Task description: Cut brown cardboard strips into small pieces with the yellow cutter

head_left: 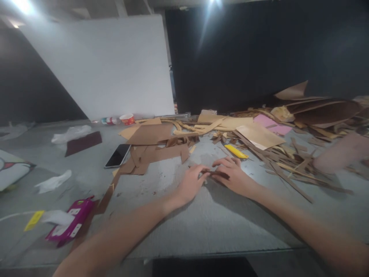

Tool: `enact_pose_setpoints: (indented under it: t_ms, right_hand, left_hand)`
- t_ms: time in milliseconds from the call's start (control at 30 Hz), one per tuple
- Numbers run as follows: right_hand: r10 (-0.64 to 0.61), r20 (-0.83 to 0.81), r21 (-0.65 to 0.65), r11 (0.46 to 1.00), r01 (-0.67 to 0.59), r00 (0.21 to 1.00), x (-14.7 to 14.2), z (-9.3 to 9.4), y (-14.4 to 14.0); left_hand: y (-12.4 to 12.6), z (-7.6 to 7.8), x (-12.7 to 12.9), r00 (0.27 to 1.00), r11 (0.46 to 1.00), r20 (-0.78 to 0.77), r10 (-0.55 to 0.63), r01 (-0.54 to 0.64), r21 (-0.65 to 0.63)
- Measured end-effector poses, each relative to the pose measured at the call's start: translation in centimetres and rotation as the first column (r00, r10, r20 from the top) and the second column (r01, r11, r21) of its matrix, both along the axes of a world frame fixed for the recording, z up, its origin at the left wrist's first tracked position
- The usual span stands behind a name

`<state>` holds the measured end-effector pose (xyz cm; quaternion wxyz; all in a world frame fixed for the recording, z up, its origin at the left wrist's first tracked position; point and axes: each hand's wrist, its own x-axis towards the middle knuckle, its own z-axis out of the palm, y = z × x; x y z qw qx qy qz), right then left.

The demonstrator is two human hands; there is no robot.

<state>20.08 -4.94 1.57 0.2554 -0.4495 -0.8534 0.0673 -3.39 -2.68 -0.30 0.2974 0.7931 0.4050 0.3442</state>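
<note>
Both my hands meet over the middle of the grey table, pinching a narrow dark brown strip (215, 172) between them. My left hand (192, 181) has its thumb and fingers closed on the strip's left end. Fingers of my right hand (233, 176) are curled round the right part, partly hiding it. The strip looks like leather or thick paper; I cannot tell which. Just beyond my right hand lies a yellow utility knife (236, 151). Brown flat pieces (161, 154) lie beyond my left hand.
Cut strips (291, 181) and scraps pile up on the right, with a person's blurred arm (343, 152) over them. On the left are a phone (117, 156), a magenta power strip (76, 219) and crumpled tissue (54, 181). A red cup (127, 119) stands near the white board (106, 65).
</note>
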Motion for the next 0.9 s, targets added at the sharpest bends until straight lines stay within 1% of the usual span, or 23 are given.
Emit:
enact_pose_setpoints:
  t_ms: [100,200,300,400,467,567,733,900]
  right_hand:
    - [0.013,-0.116,-0.058,0.998,-0.019,0.993,-0.1,-0.3,0.3]
    - [0.043,-0.228,-0.120,0.990,-0.072,0.973,-0.1,-0.5,0.8]
    - [0.057,-0.300,-0.161,0.981,-0.110,0.952,-0.1,-0.4,1.1]
    - [0.062,-0.328,-0.175,0.977,-0.125,0.943,-0.1,-0.1,1.1]
    - [0.065,-0.335,-0.182,0.974,-0.132,0.940,-0.1,0.0,1.0]
    - [0.070,-0.334,-0.185,0.973,-0.138,0.940,-0.1,0.1,0.9]
    - [0.078,-0.323,-0.168,0.976,-0.139,0.943,0.0,0.1,0.9]
    - [0.083,-0.306,-0.157,0.978,-0.136,0.949,0.1,-0.2,1.0]
  left_hand:
    - [0.0,0.5,-0.1,0.994,0.999,0.105,0.006,-0.003,-0.033]
    - [0.3,0.7,-0.2,0.976,0.993,0.216,0.003,0.023,-0.115]
    - [0.8,0.3,-0.2,0.953,0.978,0.303,0.008,0.056,-0.202]
    - [1.3,-0.2,-0.3,0.917,0.949,0.398,-0.008,0.132,-0.286]
    - [1.6,-0.5,-0.3,0.897,0.932,0.441,-0.017,0.174,-0.317]
    - [1.8,-0.6,-0.3,0.884,0.930,0.467,-0.019,0.187,-0.315]
    - [1.8,-0.6,-0.4,0.894,0.922,0.449,-0.021,0.191,-0.336]
    - [2.0,-0.8,-0.4,0.888,0.906,0.459,-0.020,0.210,-0.368]
